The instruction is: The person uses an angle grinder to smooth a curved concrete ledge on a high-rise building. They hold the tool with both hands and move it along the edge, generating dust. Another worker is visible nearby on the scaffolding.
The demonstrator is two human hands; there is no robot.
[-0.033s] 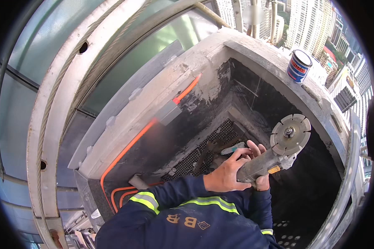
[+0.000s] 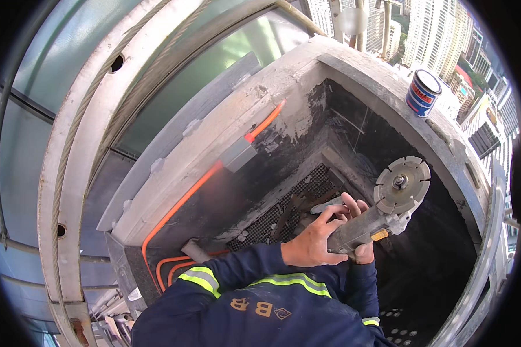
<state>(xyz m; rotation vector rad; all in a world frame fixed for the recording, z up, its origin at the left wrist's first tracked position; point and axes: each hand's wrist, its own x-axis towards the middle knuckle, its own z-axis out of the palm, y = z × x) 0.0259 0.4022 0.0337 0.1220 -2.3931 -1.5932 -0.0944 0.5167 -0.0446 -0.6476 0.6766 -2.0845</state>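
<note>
High over tall bldgs [image 2: 431,34], a worker in a navy jacket [image 2: 214,318] holds an angle grinder [image 2: 356,234] above a dark-walled trough [image 2: 179,231]; left hand [image 2: 309,243] wraps the tail end, right hand [image 2: 363,253] is clamped round the body (partly hidden by the tool); vs. a moment ago, v. little changes: the view shifts slightly, the tool sits a touch farther left in frame & the hold looks the same, so, by all appearances, it's being handled, not cutting, w/ the segmented disc [image 2: 402,182] facing up, seemingly clear of the walls; as for lettering, a blue-and-red can [image 2: 422,95] on the ledge [image 2: 382,76] carries big pale characters, the jacket shows tan letters & a diamond emblem, inverted in view; any print on the tool's yellow patch [image 2: 380,235] is too small to read
</note>
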